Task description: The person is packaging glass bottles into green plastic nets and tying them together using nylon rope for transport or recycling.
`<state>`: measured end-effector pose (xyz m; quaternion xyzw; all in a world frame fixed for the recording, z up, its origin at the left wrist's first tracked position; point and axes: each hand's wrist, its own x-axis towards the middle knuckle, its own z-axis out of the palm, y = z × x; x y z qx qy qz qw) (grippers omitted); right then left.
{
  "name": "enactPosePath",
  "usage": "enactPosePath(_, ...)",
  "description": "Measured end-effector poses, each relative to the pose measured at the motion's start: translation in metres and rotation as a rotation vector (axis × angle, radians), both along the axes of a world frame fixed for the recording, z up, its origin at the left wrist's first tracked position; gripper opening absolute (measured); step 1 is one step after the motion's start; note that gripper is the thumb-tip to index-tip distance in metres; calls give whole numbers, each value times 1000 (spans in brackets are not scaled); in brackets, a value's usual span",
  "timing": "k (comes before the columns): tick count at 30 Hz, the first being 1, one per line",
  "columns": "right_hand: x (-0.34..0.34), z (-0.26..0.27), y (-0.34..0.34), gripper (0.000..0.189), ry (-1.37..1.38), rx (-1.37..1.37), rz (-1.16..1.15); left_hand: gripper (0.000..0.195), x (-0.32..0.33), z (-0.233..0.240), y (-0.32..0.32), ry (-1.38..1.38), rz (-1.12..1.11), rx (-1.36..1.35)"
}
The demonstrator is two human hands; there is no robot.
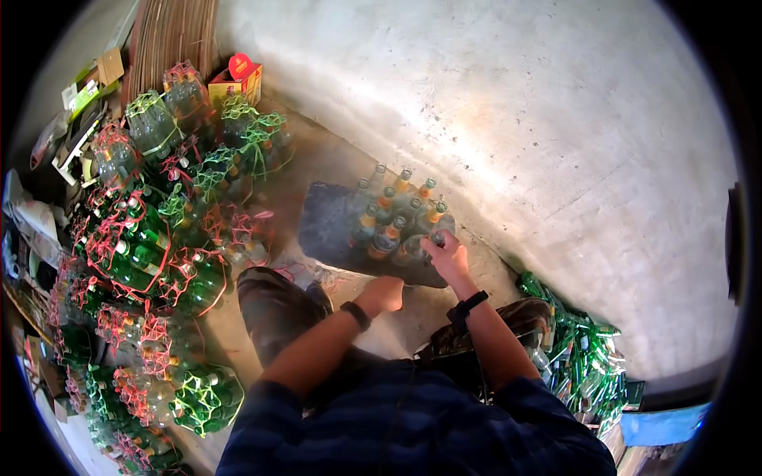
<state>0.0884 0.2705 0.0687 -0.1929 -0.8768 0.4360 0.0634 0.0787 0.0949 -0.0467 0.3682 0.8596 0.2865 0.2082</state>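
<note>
Several clear glass bottles (pixel 397 229) with orange labels stand upright, grouped together on a dark, flat slab (pixel 333 220) in front of me. My right hand (pixel 449 257) grips the neck of a glass bottle (pixel 439 237) at the group's near right corner. The bottle's lower part is partly hidden by the hand and its neighbours. Just before the slab's near edge, my left hand (pixel 384 295) hangs with curled fingers, apart from the bottles. Its fingertips face away from the camera, so I cannot see whether it holds anything.
Bottle bundles tied with red and green plastic string (pixel 128 244) crowd the floor at left. A red and yellow carton (pixel 235 83) stands behind them. Loose green bottles (pixel 580 351) are heaped at right by the concrete wall (pixel 536 119). My knees flank the slab's near side.
</note>
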Motion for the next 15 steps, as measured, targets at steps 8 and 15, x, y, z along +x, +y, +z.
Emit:
enactPosePath(8,-21,-23,8,44,-4,-97,13,24,-2,24,1,15,-39,-27)
enactPosePath(15,-32,-19,9,51,-64,-99,42,28,-7,14,-1,35,-29,-8)
